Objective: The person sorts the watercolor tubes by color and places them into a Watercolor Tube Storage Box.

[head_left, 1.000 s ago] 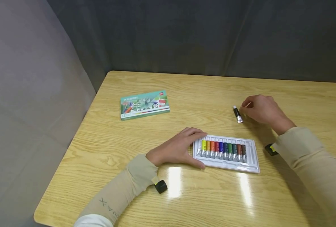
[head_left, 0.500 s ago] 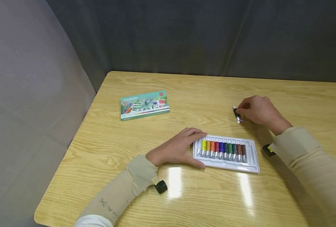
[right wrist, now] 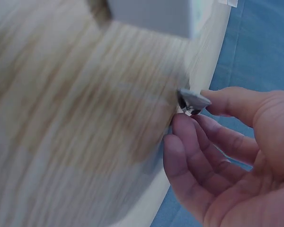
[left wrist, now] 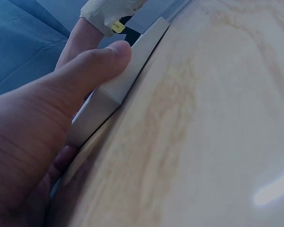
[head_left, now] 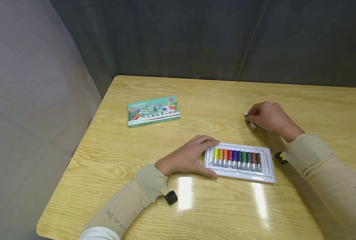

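With my left hand point(head_left: 188, 156), I grip the left end of a white plastic tray point(head_left: 267, 166), thumb at the near edge and fingers at the far edge. Inside it lies a row of several coloured paint tubes point(head_left: 234, 159); the slot at its right end holds no tube. Beyond the tray's right side, my right hand point(head_left: 270, 116) pinches a small black paint tube point(head_left: 252, 126) between thumb and fingers. The white cap and silver crimped end show, while my fingers hide its middle. The right wrist view shows the tube's silver end point(right wrist: 195, 100) by the thumb tip.
A green illustrated paint box point(head_left: 154, 111) lies at the back left of the wooden table point(head_left: 111, 146). Dark curtains point(head_left: 178, 40) hang behind the table, and a grey cloth point(head_left: 36, 100) hangs along its left side.
My right hand has moved left onto the black paint tube and taken it in a pinch; the tube has shifted slightly left. My left hand and the tray have stayed still.
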`<state>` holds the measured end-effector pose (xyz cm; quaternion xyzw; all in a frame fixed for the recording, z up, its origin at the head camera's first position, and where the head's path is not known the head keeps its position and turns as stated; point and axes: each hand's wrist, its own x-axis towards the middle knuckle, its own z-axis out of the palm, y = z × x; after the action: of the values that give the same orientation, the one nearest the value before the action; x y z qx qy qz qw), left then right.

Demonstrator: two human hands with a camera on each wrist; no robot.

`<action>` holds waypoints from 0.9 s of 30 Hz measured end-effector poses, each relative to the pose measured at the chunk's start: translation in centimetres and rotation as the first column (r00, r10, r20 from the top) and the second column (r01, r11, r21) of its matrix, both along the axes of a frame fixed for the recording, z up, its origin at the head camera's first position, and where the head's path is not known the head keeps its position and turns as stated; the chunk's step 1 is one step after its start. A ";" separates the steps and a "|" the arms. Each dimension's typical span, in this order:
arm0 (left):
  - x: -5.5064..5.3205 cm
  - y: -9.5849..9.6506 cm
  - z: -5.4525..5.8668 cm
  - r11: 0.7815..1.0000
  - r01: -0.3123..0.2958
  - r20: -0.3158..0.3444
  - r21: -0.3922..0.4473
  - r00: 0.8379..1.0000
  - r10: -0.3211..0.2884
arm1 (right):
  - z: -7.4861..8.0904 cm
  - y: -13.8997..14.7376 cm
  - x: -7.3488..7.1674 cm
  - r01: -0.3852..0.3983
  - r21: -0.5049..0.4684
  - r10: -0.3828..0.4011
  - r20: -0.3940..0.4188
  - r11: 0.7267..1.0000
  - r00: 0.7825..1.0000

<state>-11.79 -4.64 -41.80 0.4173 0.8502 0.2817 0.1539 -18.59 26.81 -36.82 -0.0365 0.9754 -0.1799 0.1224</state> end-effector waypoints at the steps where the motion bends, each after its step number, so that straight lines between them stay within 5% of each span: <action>1: 0.0 0.0 0.0 1.000 0.000 0.000 0.000 1.000 0.000 | 0.0 0.0 0.0 0.002 -0.002 -0.002 0.005 1.000 1.000; 27: 0.1 0.1 0.1 1.000 -0.008 -0.002 -0.015 1.000 0.008 | 0.1 0.2 1.0 -0.015 0.019 0.013 0.065 1.000 0.998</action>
<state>-11.67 -4.59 -41.65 0.4129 0.8541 0.2754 0.1552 -17.57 26.96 -36.69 -0.0363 0.9723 -0.1704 0.1557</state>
